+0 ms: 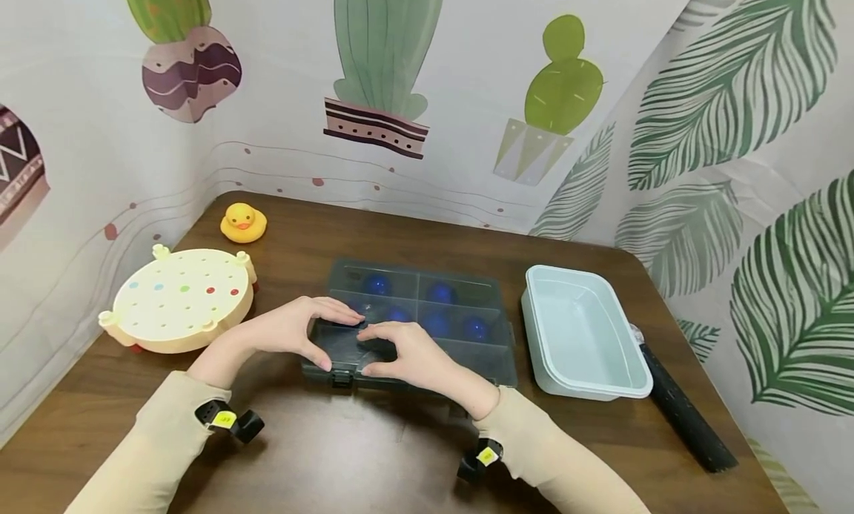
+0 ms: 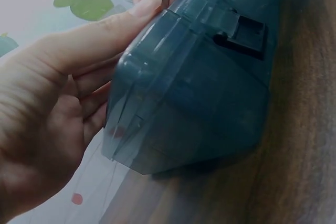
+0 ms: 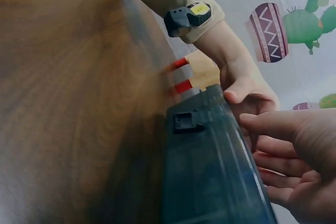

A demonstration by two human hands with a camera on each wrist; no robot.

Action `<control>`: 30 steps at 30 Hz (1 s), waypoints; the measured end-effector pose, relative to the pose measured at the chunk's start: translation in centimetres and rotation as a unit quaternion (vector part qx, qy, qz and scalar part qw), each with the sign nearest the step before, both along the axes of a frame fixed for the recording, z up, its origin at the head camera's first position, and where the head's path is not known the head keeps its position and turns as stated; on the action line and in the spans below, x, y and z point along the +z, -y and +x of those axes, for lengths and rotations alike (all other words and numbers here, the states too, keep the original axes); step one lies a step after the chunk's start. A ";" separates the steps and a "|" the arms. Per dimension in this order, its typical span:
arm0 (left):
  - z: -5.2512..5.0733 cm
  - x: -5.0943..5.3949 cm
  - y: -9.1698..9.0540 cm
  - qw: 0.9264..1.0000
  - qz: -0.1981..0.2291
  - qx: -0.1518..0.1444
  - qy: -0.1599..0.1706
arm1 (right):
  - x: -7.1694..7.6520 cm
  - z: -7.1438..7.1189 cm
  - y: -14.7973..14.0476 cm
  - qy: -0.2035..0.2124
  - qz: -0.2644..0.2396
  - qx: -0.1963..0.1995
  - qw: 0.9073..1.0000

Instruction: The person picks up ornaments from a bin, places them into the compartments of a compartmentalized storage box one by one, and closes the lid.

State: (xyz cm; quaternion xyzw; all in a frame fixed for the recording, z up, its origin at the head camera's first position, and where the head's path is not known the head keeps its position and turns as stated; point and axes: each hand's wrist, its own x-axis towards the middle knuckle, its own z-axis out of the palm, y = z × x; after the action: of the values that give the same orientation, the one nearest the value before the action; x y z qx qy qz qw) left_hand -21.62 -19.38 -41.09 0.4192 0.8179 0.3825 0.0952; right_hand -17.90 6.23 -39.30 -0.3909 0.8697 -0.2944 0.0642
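Observation:
A dark translucent compartment box (image 1: 467,357) lies on the table with its lid down. Through the lid several blue round things (image 1: 476,328) show in separate compartments. On the box's left front part rests my left hand (image 1: 293,327), its thumb near the front edge and its fingers stretched over the lid. My right hand (image 1: 407,354) touches the lid just beside it, fingers bent slightly, thumb close to the front rim. Neither hand visibly grips anything. A black latch (image 2: 247,34) on the front side shows in the left wrist view, and another view of the latch (image 3: 185,122) is in the right wrist view.
A pale blue bin (image 1: 587,336) stands right of the box, with a black-handled tool (image 1: 690,410) beside it, its head partly hidden. At the left are a cream round pegged toy (image 1: 180,302) and a yellow rubber duck (image 1: 243,223). A printed cloth (image 1: 460,180) hangs behind the table.

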 end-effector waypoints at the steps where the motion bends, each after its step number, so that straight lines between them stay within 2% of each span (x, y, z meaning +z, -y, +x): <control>1: 0.0 -0.1 0.0 1.000 0.003 -0.002 -0.004 | -0.2 0.2 0.0 -0.002 -0.009 -0.007 1.000; 8: 0.1 -0.6 -0.1 1.000 0.007 -0.003 -0.019 | -1.9 1.2 0.4 -0.043 -0.033 -0.048 0.997; 13: 0.1 -0.8 0.0 1.000 0.017 -0.005 -0.019 | -2.3 1.5 0.6 -0.062 -0.035 -0.065 0.995; 16: 0.1 -0.8 0.0 1.000 0.024 -0.003 -0.011 | -2.3 1.6 0.8 -0.077 -0.040 -0.058 0.995; 20: 0.0 -0.8 0.1 1.000 0.029 -0.005 -0.005 | -2.4 1.9 1.0 -0.109 -0.038 -0.025 0.993; 23: -0.1 -0.9 0.1 1.000 0.028 -0.007 -0.003 | -2.5 2.2 1.3 -0.130 -0.008 -0.005 0.991; 27: -0.2 -0.9 0.1 1.000 0.030 -0.008 0.001 | -2.5 2.4 1.6 -0.153 0.064 0.006 0.986; 30: -0.3 -0.9 0.2 0.999 0.031 -0.009 -0.004 | -2.6 2.5 1.9 -0.188 0.118 0.012 0.975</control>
State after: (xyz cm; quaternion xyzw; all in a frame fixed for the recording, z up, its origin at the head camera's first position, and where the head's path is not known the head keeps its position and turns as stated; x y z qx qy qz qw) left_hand -21.89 -19.53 -42.00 0.4308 0.8020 0.4055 0.0822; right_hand -15.38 4.30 -41.86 -0.4394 0.8900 -0.1101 -0.0512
